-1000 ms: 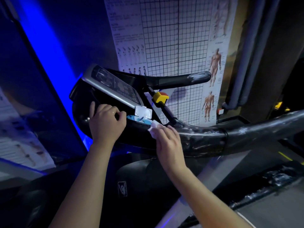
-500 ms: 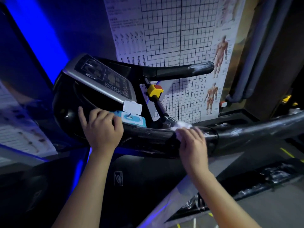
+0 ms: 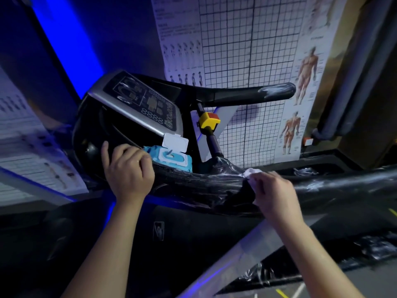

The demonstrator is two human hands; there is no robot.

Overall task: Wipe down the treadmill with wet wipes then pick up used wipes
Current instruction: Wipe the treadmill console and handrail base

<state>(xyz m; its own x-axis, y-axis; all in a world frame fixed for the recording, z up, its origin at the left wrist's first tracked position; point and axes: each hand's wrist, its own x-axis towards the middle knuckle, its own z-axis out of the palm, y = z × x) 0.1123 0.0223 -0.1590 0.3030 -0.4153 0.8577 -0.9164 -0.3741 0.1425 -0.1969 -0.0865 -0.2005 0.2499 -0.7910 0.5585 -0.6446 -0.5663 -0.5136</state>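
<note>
A gym: treadmill [image 3: 137,108] before wall-hung muscle-anatomy posters [image 3: 305,78].

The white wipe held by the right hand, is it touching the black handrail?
Touching. In the head view the right hand presses the wipe against the top of the wrapped handrail, with no gap visible between them.

Right hand [image 3: 274,193] with wipe [image 3: 250,173] slid rightward along handrail [image 3: 343,181], away from wipe pack [image 3: 171,159] — now well apart
</note>
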